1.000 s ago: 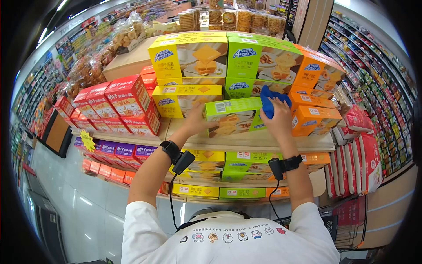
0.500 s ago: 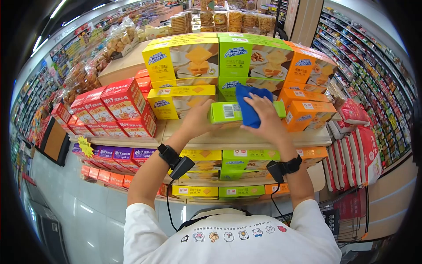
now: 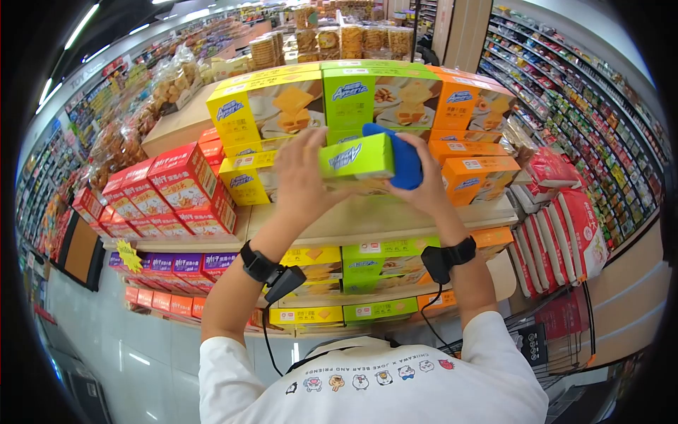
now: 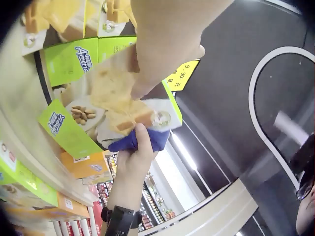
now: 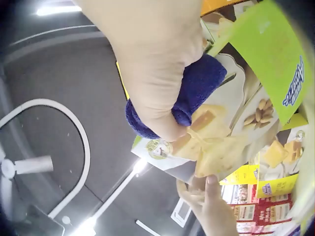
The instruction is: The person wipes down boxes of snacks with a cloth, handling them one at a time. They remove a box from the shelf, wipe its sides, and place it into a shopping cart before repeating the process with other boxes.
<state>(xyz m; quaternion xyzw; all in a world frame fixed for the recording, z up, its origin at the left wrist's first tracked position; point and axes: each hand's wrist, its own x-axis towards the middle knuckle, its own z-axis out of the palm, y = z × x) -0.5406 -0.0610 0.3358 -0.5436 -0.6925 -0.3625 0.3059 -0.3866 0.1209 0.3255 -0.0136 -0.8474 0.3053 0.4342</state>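
A green biscuit box (image 3: 357,159) with blue "Americ" lettering is held tilted above the shelf between both hands. My left hand (image 3: 304,177) grips its left end; in the right wrist view this hand's (image 5: 214,209) thumb and fingers are at the box's edge. At the right end, my right hand (image 3: 424,180) holds a blue cloth (image 3: 406,166) against the box. The left wrist view shows the right thumb over the cloth (image 4: 130,142) on the pictured face of the box (image 4: 110,110). Part of that face is hidden behind the left hand (image 4: 162,54).
Stacked yellow boxes (image 3: 282,106), green boxes (image 3: 381,95) and orange boxes (image 3: 470,106) stand behind. Red boxes (image 3: 180,177) fill the shelf's left. A wooden shelf edge (image 3: 367,237) runs below the hands. White-and-red bags (image 3: 565,233) and a cart (image 3: 565,332) are at right.
The green box has been lifted and turned, so its lettered end now shows. The right hand has moved the blue cloth from the box's upper side to its right end. The head view has shifted.
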